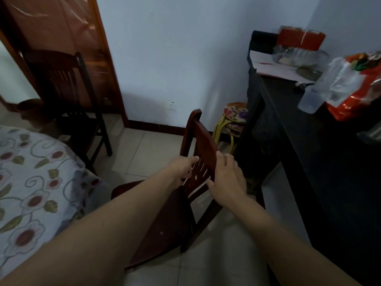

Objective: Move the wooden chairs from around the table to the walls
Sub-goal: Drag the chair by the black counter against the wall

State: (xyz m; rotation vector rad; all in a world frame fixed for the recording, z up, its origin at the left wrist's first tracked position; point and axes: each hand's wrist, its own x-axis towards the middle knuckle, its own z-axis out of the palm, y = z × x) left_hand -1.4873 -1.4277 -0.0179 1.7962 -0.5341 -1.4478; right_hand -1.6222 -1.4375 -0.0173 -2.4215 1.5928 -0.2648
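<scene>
A dark red wooden chair (203,141) stands on the tiled floor just in front of me, its slatted back turned to me and tilted. My left hand (183,169) grips the left side of the chair back, fingers through the slats. My right hand (225,181) lies on the right side of the same back, fingers curled over its edge. A second dark wooden chair (68,89) stands further off at the left, by the wooden door. The table (31,182) with a flowered cloth fills the lower left.
A dark sideboard (299,141) runs along the right, with jars, a plastic bottle (315,93) and an orange bag (358,96) on top. Stacked stools (233,120) with yellow legs sit in the corner. The white wall (175,58) with a socket is ahead.
</scene>
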